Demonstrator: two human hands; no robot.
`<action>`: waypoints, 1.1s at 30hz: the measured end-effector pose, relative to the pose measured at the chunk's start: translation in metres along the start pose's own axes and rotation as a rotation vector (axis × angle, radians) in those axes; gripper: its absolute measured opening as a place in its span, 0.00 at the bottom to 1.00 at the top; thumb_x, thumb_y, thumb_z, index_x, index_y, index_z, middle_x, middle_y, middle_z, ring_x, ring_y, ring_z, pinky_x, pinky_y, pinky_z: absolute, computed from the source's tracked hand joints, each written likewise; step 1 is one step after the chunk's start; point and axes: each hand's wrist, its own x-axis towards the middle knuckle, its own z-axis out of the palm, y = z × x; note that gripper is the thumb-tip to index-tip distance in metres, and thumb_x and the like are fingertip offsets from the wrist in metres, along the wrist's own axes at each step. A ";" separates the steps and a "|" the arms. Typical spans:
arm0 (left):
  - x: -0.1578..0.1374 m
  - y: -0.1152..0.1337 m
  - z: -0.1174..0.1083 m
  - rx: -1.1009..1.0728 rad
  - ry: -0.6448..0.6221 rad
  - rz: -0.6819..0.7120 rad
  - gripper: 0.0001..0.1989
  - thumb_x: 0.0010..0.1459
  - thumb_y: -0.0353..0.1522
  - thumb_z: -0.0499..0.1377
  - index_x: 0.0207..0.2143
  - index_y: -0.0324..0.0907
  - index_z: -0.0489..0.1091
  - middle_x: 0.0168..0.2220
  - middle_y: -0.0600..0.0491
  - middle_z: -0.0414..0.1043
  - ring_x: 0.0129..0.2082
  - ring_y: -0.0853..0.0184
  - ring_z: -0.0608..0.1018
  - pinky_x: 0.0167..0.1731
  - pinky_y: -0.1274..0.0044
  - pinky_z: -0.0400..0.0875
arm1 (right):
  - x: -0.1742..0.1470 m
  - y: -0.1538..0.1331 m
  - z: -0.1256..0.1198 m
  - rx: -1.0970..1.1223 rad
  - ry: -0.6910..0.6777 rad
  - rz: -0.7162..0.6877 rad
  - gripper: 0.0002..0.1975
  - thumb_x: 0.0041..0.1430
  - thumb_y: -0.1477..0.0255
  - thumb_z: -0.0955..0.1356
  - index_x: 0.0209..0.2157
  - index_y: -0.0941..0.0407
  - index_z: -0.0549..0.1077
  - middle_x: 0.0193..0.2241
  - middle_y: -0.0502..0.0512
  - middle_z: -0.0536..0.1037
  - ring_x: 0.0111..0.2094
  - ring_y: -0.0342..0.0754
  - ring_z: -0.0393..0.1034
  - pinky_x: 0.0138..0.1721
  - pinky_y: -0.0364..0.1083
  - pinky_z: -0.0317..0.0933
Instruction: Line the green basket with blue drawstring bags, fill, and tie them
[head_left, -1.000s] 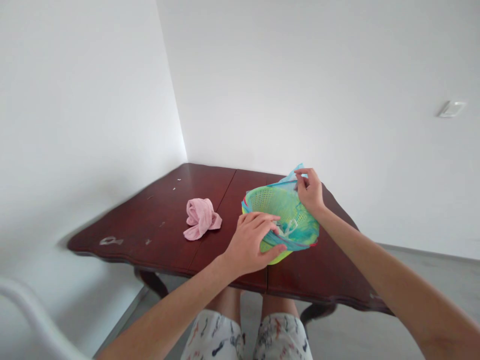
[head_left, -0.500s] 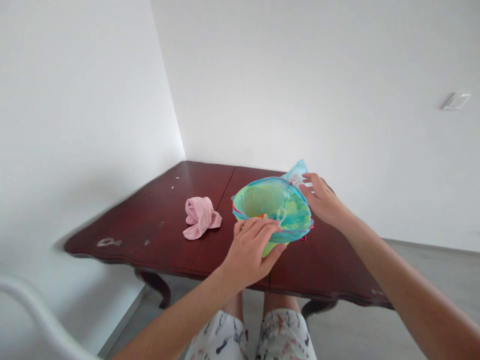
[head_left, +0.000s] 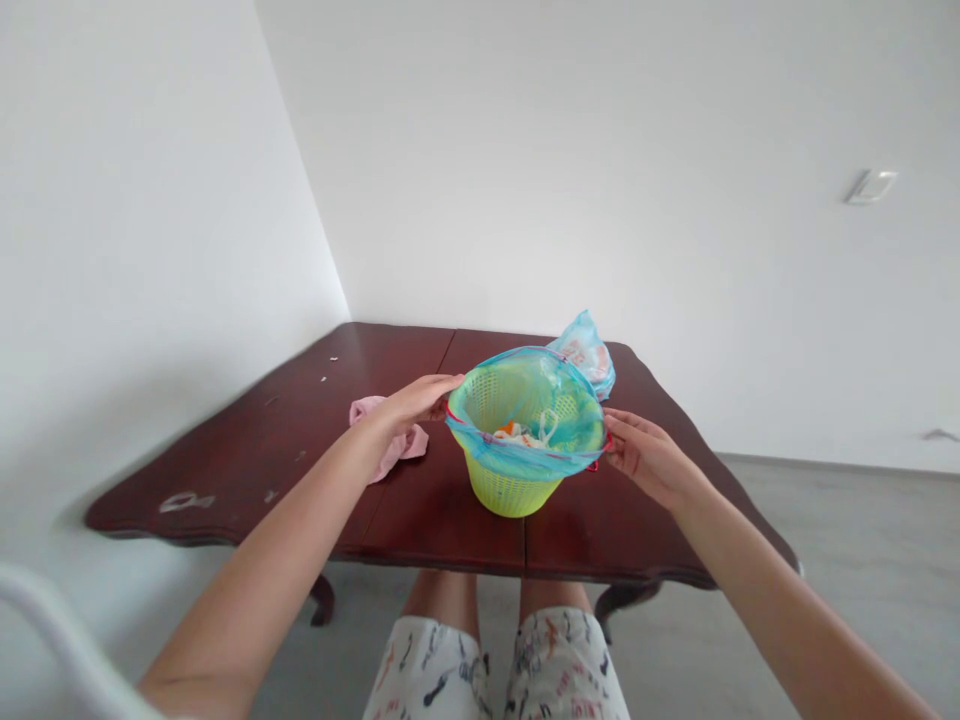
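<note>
A yellow-green perforated plastic basket stands on the table, lined with a thin blue plastic bag. The bag's edge is folded over the rim, with a red drawstring showing at both sides. White and orange crumpled litter lies inside. At the left of the rim, my left hand grips the bag's edge, some of its fingertips hidden. Opposite it, my right hand pinches the bag's edge by the red drawstring. A pink cloth lies partly behind my left forearm.
Behind the basket, a filled blue plastic bag rests near the table's far edge. The dark red-brown wooden table has curved edges and small white scraps on its left side. White walls rise behind and to the left.
My left hand has moved from the basket's front to its left rim. My right hand has come down from near the rear bag to the right rim. The basket now sits more upright.
</note>
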 end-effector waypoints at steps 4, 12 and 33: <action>-0.003 0.002 -0.003 -0.082 -0.002 -0.005 0.29 0.49 0.54 0.85 0.42 0.45 0.84 0.36 0.50 0.85 0.31 0.62 0.82 0.35 0.70 0.79 | 0.009 0.003 0.003 -0.020 -0.027 -0.065 0.23 0.57 0.58 0.89 0.48 0.54 0.87 0.36 0.57 0.89 0.29 0.49 0.81 0.29 0.47 0.79; -0.010 0.000 -0.005 -0.187 0.026 0.010 0.27 0.49 0.51 0.87 0.37 0.43 0.82 0.32 0.53 0.80 0.28 0.66 0.79 0.31 0.73 0.76 | 0.002 -0.003 -0.001 -0.055 0.010 -0.134 0.19 0.58 0.56 0.89 0.41 0.51 0.87 0.36 0.57 0.89 0.31 0.51 0.82 0.32 0.50 0.82; -0.042 0.037 -0.020 -0.551 0.039 0.135 0.17 0.59 0.26 0.81 0.45 0.40 0.80 0.39 0.51 0.87 0.33 0.67 0.86 0.37 0.76 0.86 | -0.045 -0.037 0.019 0.171 -0.020 -0.157 0.23 0.56 0.63 0.91 0.49 0.53 0.89 0.41 0.49 0.89 0.29 0.37 0.79 0.35 0.37 0.83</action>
